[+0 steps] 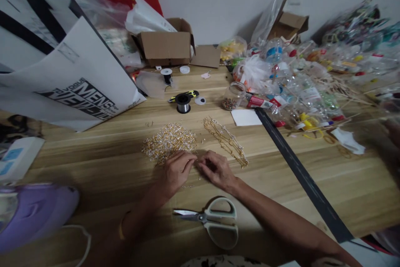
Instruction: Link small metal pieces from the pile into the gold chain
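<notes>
My left hand is pinched closed at the near edge of a pile of gold and clear beads. Close beside it, my right hand is also closed, thumb and fingertips together. The fingertips of both hands almost meet; what they hold is too small to make out. To the right of the pile lie gold beaded chains. A short bit of chain rests just below my left hand. Scissors with pale handles lie partly spread on the wood, nearer to me.
A wire spool stands beyond the beads, by a yellow-black cutter. A jar of beads and plastic bottles crowd the back right. A white paper bag stands left. A dark strip crosses the table.
</notes>
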The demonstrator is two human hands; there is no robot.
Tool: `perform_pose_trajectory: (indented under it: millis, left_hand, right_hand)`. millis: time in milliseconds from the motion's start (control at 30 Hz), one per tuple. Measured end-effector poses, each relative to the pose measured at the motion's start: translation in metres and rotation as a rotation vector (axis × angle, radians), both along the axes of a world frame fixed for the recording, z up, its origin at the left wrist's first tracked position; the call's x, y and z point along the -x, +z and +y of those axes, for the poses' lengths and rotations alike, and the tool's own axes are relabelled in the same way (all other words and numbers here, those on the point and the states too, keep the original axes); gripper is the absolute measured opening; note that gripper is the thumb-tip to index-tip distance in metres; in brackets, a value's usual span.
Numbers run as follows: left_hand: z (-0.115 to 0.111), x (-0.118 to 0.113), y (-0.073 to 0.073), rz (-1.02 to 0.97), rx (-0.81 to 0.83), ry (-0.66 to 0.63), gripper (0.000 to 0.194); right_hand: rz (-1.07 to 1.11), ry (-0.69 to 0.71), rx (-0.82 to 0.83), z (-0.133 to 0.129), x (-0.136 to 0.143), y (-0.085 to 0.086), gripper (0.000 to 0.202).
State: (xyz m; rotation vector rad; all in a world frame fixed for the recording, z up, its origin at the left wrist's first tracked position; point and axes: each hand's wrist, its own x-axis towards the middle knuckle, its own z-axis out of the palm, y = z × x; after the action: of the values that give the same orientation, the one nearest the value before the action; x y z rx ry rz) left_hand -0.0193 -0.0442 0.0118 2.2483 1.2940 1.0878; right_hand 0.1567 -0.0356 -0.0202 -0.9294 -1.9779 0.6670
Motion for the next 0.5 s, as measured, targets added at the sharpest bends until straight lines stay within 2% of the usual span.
perform_pose_trajectory:
  millis: [200, 333, 500]
  left_hand:
    - [0.0008, -0.0017, 0.0022, -0.121, 0.124, 0.088, 0.012]
    - [0.0018, -0.002, -0.0012, -0.185, 0.16, 0.083, 0.012]
    - [0.001, -0.0023, -0.0045, -0.14, 0.172, 0.055, 0.012]
  right_hand:
    - [0.005, 0.008, 0.023, -0.0001, -0.0005, -0.0008, 0.01]
    - [0.04, 0.002, 0.049, 0.0005, -0.0035, 0.003, 0.013]
    - [0.141, -0.006, 0.084, 0.0005, -0.0064, 0.0062, 0.017]
